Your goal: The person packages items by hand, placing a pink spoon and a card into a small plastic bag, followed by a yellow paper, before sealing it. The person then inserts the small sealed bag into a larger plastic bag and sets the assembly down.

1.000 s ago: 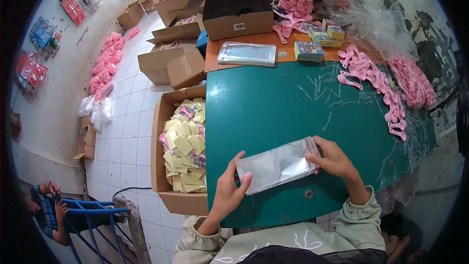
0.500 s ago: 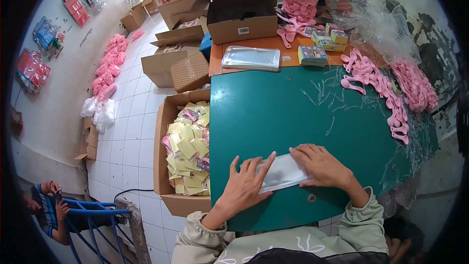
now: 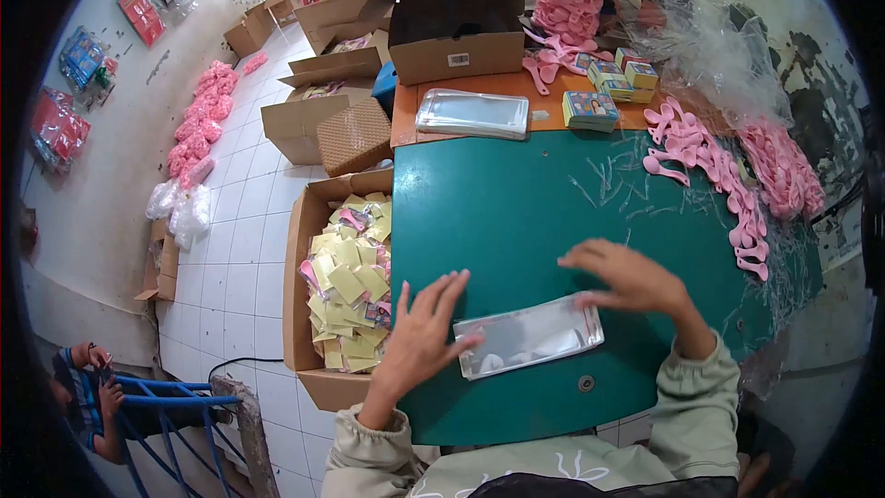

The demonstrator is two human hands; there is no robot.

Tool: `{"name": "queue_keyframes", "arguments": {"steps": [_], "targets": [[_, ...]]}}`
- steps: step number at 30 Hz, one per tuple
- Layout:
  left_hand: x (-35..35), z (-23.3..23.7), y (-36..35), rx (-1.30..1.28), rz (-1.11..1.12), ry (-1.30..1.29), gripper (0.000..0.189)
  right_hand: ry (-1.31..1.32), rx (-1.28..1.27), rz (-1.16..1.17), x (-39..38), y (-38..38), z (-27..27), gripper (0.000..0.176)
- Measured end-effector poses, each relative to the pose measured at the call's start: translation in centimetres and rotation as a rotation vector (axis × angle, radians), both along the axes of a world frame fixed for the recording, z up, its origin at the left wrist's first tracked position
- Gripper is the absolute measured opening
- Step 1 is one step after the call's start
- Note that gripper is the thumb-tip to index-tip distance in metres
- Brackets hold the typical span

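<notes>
Pouch (image 3: 530, 335), clear plastic, flat: lies on green table (image 3: 516, 212) near the front edge, long side slightly tilted, between the two hands.

Change noted:
- 1 sec ago: pouch was held up off the table, one hand at each end.
- 0.5 sec ago: pouch was down on the table w/ both palms pressed flat over it.
- Now: both palms are off it. Pouch position is approx. the same as 0.5 sec ago.

L hand (image 3: 419, 337): fingers spread wide, holding nothing. Fingertips are at the pouch's L end, touching or just overlapping it; can't confirm which.

R hand (image 3: 636, 281): raised over the pouch's R end, fingers spread and loose, holding nothing. It looks clear of the film.

Contents: pale shapes show through the film but can't be identified.

Judgement: the pressing-flat step looks finished. The item is released and lies unrestrained, at most lightly steadied at its L end.

Surroundings, no change seen:
- Cardboard box (image 3: 295, 295) w/ yellow cards stands just beside the table's L edge.
- Stack of clear sleeves (image 3: 472, 113) sits on orange table (image 3: 403, 124) at the far side.
- Pink spoons (image 3: 728, 184) run along the R side, well apart from the pouch.
- Another person (image 3: 88, 397) sits at lower L, not involved.
</notes>
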State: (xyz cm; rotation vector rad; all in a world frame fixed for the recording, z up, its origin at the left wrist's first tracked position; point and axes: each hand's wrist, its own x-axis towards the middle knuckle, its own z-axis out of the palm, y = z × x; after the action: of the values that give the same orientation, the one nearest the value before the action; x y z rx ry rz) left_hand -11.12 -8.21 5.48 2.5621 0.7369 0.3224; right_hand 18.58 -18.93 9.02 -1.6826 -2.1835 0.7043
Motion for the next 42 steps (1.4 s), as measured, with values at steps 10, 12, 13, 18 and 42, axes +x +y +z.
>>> {"name": "queue_keyframes", "arguments": {"steps": [10,12,13,18,42], "targets": [[5.2,-0.6,6.8,-0.032,-0.060,-0.218,0.048,-0.079,0.403,-0.229,7.0,18.6,-4.6,0.031],[5.9,-1.4,7.2,-0.045,-0.051,-0.237,0.046,-0.100,0.458,-0.250,7.4,20.5,-5.5,0.032],[6.0,-2.0,7.4,-0.030,-0.042,-0.236,0.046,-0.141,0.509,-0.248,7.6,21.2,-5.9,0.032],[5.4,-4.4,7.7,0.014,-0.033,-0.244,0.043,-0.271,0.445,-0.137,9.7,24.0,-7.2,0.027],[5.3,-4.4,7.6,0.056,-0.030,-0.242,0.042,-0.254,0.383,-0.144,11.4,26.3,-5.7,0.023]]}}
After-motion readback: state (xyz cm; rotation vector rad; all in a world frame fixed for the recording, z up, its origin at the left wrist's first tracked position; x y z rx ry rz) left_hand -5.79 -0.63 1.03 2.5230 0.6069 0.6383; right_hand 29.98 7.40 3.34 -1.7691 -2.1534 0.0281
